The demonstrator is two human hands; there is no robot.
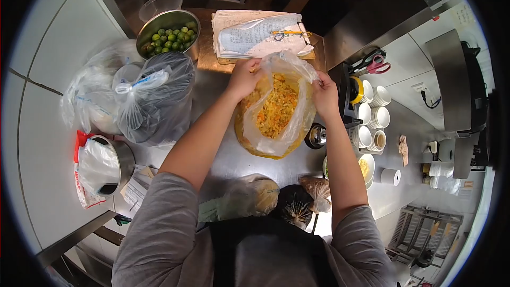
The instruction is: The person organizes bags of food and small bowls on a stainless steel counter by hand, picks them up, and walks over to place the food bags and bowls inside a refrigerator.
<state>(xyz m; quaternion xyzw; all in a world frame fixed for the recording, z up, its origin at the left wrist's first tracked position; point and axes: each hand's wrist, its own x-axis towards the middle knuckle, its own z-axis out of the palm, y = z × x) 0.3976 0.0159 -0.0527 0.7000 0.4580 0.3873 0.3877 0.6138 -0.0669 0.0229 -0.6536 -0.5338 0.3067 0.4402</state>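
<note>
While the clear plastic bag (300, 119) of chopped yellow-orange food (276, 107) rests on the stainless-steel counter (215, 127), the left hand (245, 78) and right hand (325, 95) pinch opposite sides of its open rim.

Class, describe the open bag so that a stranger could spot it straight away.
Find the steel counter, then the left hand and right hand above it. Between them they hold a see-through bag by its rim. Unlike the tied grey bag to the left, its mouth gapes, showing yellow-orange food.

Nothing is legible: handwriting on the papers (249, 38) and print on the red-and-white packet (84, 187) are too small.
</note>
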